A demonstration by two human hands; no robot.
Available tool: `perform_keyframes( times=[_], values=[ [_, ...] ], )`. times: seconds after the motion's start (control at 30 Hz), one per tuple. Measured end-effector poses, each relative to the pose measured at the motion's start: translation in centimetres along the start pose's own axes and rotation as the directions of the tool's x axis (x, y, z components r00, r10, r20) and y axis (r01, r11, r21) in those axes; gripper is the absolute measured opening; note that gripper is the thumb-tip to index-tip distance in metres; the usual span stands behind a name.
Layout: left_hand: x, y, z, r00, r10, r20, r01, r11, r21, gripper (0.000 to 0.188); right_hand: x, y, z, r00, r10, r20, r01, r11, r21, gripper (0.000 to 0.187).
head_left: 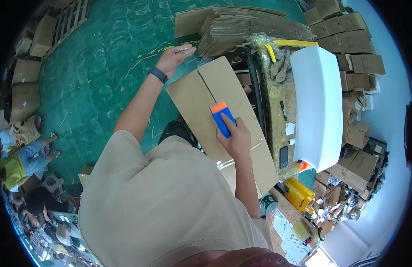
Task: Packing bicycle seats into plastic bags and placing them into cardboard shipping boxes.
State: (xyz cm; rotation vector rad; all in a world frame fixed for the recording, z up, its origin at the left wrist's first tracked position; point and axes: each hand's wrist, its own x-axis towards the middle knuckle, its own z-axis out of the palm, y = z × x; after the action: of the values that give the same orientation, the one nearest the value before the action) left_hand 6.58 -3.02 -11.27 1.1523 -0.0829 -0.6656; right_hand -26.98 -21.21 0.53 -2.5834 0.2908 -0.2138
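A brown cardboard box [235, 84] lies in front of me with its flaps closed and a dark seam running between them. My right hand [237, 137] is wrapped around a blue hand-held tape dispenser [222, 120] with an orange end, held over the middle of the box top. Shiny strips, which look like clear tape, cross the box near my right wrist. Beyond the box's far left corner, my left hand [175, 58] is raised with its fingers stretched out. Something shiny shows on its fingers, and a dark band circles the wrist.
Flattened cartons [250, 31] are stacked at the far side. To the right, a worktable carries a thick white stack of sheets [317, 107], a marker [283, 111] and a phone [283, 157]. Yellow tape rolls [299, 195] sit nearer me. Other people [23, 162] are at the left.
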Motion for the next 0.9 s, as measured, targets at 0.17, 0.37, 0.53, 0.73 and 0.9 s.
perform_keyframes(
  times=[0.17, 0.37, 0.53, 0.73, 0.9],
  values=[
    [7.2, -15.0, -10.5, 0.897, -0.396, 0.194, 0.364, 0.914, 0.182, 0.065, 4.4, 3.2, 5.5, 0.969, 0.103, 0.225, -0.086, 0.993, -0.081, 0.049],
    [7.7, -15.9, -7.7, 0.994, 0.105, -0.013, 0.015, -0.02, 1.0, 0.087, 5.2, 3.7, 4.7, 0.943, 0.194, 0.269, -0.178, 0.981, -0.083, 0.048],
    [4.0, -11.3, 6.9, 0.993, -0.1, -0.068, 0.078, 0.105, 0.991, 0.087, 6.9, 4.6, 4.7, 0.927, 0.252, 0.28, -0.234, 0.968, -0.096, 0.048],
    [3.7, -12.2, 8.9, 0.995, 0.027, -0.1, 0.102, -0.065, 0.993, 0.087, -7.1, 11.5, -1.3, 0.923, 0.29, 0.254, -0.277, 0.957, -0.083, 0.049],
    [4.8, -13.9, 6.6, 0.991, 0.119, -0.06, 0.078, -0.15, 0.986, 0.093, -26.6, 17.8, -12.7, 0.76, 0.54, 0.362, -0.451, 0.839, -0.304, 0.046]
  ],
)
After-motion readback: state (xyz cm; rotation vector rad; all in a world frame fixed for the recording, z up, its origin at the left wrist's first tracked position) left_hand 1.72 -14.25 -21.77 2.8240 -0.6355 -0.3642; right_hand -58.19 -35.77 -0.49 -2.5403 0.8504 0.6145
